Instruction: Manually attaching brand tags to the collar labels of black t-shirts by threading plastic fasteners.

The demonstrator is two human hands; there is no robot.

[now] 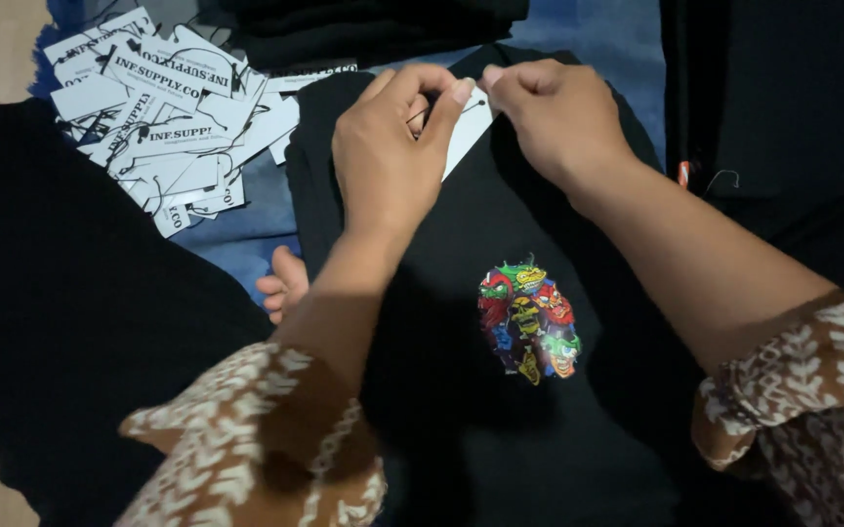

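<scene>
Left hand (388,161) and right hand (554,117) pinching white tag (466,132).

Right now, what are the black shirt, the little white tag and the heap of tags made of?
The black shirt looks like soft matte knit cloth, since it drapes and wrinkles. The white tag, pinched by the left hand and right hand, seems stiff smooth card on thin black string. The pile of tags looks like the same flat card.
</scene>
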